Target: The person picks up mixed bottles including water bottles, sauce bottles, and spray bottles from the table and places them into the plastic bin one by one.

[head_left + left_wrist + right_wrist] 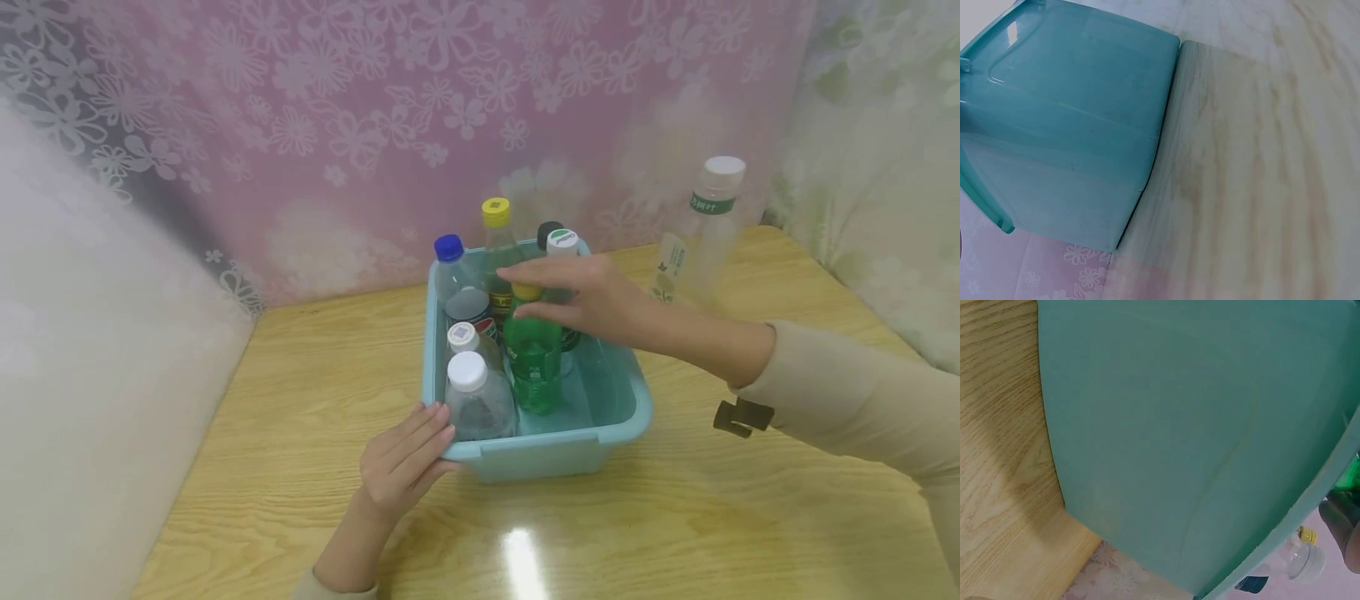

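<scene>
My right hand (592, 292) reaches over a light-blue plastic basin (540, 467) and pinches a green plastic bottle (534, 367) near its yellow-orange cap, fingers behind and thumb in front. This bottle stands inside the basin; only a sliver of it shows in the right wrist view, beside a fingertip (1342, 525). At the near left corner, my left hand (405, 458) holds the basin's rim, fingers over the edge and thumb below. Beside the green bottle stand two clear bottles with white caps, the nearer one (480, 408) close to my left fingers.
Also in the basin are a blue-capped bottle (465, 292), a yellow-capped bottle (501, 246), a white-capped bottle (562, 243) and a black cap (550, 229). A clear bottle (708, 242) stands on the wooden table (315, 417) behind my right forearm. Flower-patterned cloth (375, 150) hangs behind.
</scene>
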Tool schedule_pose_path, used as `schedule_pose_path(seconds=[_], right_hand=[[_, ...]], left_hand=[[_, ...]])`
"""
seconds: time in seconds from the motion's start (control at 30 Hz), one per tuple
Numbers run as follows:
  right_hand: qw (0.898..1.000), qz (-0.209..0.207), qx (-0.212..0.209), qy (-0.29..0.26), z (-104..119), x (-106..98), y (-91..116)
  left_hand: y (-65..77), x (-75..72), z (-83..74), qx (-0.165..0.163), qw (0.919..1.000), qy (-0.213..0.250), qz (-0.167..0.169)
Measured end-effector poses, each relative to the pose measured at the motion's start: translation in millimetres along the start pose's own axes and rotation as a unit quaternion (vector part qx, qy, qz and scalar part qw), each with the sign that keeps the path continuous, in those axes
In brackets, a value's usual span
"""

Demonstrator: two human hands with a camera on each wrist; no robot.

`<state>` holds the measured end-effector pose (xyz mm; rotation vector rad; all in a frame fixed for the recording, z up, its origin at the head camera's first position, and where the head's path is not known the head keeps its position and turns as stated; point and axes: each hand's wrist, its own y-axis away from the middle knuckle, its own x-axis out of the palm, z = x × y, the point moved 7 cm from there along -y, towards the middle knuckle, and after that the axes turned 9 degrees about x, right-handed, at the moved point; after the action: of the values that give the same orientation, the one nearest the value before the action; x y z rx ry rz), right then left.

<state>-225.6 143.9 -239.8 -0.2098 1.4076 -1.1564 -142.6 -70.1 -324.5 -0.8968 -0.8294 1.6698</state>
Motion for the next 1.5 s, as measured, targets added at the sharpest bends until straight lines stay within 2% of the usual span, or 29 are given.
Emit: schedule_pose_path(seconds=[0.2,0.57,0.87,1.13,1.3,1.4,1.5], right_hand=[[0.999,0.004,0.016,0.027,-0.5,-3.2,-0.8],[0.998,-0.008,0.044,0.035,-3.5,-10.1,-0.1],[0.998,-0.049,0.022,0.028,-7.4,-31.6,0.2],[0.995,-0.079,0.048,0.032,-20.2,-50.8,4.9],[0.990,-0.133,0.030,0.031,-29.3,-61.9,9.0],[0.986,-0.162,0.024,0.043,-34.8,-68.8,11.9],[0.982,-0.170,0.034,0.078,-41.4,-76.0,14.5]], left_hand=[[-0.7,-0.2,0.3,0.000,1.0000,0.003,-0.001],[-1.0,0.1,0.1,0.000,1.0000,-0.001,-0.003],[0.0,0.4,0.5,-0.003,1.0000,-0.001,0.001],[0.0,-0.5,0.5,0.002,1.0000,-0.003,-0.001],[-0.2,-0.5,0.4,0.003,1.0000,-0.003,0.000],[-0.1,-0.4,0.4,0.003,1.0000,-0.003,-0.001],[0.1,-0.2,0.3,0.005,1.0000,-0.002,-0.002]])
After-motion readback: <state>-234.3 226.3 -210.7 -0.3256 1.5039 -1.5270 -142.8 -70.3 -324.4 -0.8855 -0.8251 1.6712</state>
